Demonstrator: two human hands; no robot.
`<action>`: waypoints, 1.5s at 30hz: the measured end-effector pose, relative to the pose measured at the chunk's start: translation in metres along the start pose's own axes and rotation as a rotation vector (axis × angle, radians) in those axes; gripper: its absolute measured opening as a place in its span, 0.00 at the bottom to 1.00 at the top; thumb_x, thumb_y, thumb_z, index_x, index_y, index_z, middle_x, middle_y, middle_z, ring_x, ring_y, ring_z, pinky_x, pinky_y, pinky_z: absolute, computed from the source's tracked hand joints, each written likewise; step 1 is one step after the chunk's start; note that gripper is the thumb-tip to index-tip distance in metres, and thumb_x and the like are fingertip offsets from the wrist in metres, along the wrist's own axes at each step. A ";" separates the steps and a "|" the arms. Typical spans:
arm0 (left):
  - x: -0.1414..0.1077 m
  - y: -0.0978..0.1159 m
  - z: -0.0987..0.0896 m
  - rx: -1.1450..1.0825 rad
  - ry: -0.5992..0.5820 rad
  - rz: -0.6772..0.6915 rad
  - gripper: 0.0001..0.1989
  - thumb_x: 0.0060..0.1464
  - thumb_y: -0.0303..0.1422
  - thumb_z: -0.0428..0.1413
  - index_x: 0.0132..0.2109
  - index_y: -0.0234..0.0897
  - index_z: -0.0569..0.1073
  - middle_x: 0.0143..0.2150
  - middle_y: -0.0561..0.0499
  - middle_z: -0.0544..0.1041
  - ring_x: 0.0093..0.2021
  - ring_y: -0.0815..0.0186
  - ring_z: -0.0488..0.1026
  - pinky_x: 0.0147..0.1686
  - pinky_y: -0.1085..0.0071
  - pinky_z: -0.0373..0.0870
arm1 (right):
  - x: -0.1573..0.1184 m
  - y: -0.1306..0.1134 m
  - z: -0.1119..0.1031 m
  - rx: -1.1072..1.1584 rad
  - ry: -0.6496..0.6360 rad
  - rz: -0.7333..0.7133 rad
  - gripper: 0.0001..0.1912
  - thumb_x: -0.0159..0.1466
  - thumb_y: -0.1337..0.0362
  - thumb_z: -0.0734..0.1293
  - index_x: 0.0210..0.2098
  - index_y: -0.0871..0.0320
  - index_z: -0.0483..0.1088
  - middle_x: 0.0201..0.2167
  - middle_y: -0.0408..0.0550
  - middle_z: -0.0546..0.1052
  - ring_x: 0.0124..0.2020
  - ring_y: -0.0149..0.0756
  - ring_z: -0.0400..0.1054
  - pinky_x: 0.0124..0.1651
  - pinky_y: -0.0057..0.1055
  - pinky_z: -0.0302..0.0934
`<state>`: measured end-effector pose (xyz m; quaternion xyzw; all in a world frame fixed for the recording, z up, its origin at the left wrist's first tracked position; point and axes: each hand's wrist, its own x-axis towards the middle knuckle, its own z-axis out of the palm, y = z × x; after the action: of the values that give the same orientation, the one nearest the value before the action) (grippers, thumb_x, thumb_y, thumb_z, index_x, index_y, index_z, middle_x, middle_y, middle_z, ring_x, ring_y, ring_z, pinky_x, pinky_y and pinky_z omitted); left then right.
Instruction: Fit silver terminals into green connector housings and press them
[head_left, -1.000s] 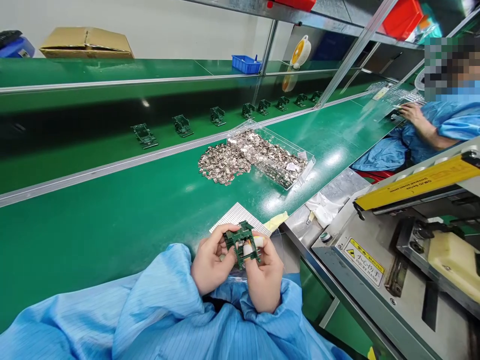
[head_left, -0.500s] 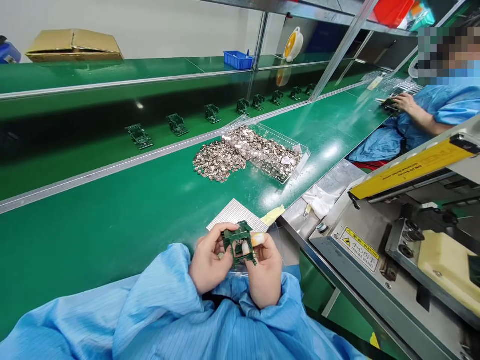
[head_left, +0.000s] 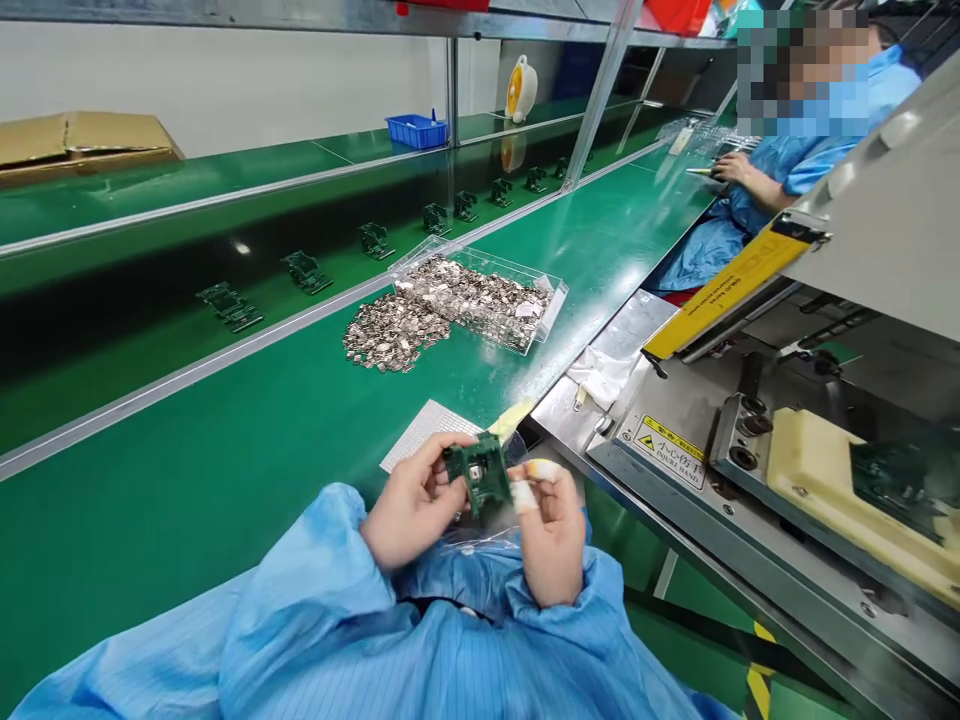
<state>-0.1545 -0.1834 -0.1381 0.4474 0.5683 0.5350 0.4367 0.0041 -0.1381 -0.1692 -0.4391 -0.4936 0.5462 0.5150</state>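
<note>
Our left hand (head_left: 409,503) and right hand (head_left: 551,530) pinch a green circuit board (head_left: 478,473) between them, close above our lap; this small work seems to call for a steady grip. Just beyond lies a gridded sheet (head_left: 429,435); farther off, a clear box (head_left: 551,300) of metal bits (head_left: 465,305).

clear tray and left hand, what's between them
Head view: a gridded silver sheet lies on the green belt between the clear tray and left hand.

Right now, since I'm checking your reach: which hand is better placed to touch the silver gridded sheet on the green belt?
Probably the left: the left hand lies beside the silver gridded sheet, while the right hand is farther off beyond the green circuit board. The left grips that board, though.
</note>
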 end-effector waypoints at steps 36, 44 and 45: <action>0.073 -0.032 -0.013 -0.047 -0.040 0.045 0.22 0.50 0.31 0.62 0.53 0.36 0.70 0.37 0.50 0.77 0.34 0.67 0.74 0.36 0.74 0.71 | 0.005 0.066 0.014 -0.170 -0.200 0.029 0.12 0.61 0.56 0.63 0.32 0.57 0.72 0.26 0.46 0.76 0.28 0.37 0.68 0.34 0.33 0.64; 0.073 -0.026 -0.013 -0.008 -0.063 0.042 0.21 0.52 0.29 0.60 0.53 0.35 0.67 0.36 0.50 0.76 0.32 0.70 0.72 0.31 0.77 0.67 | 0.012 0.067 -0.002 -0.396 -0.401 -0.022 0.09 0.58 0.61 0.63 0.24 0.56 0.69 0.19 0.41 0.69 0.21 0.33 0.61 0.26 0.28 0.55; 0.073 -0.026 -0.013 -0.013 -0.062 0.041 0.21 0.52 0.29 0.59 0.53 0.34 0.67 0.36 0.50 0.76 0.32 0.70 0.72 0.31 0.77 0.67 | 0.014 0.068 -0.003 -0.425 -0.418 -0.017 0.09 0.58 0.61 0.62 0.24 0.56 0.68 0.18 0.41 0.69 0.21 0.33 0.60 0.26 0.28 0.54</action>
<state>-0.1838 -0.1151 -0.1647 0.4725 0.5417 0.5335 0.4458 -0.0025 -0.1225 -0.2366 -0.4108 -0.6958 0.5049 0.3035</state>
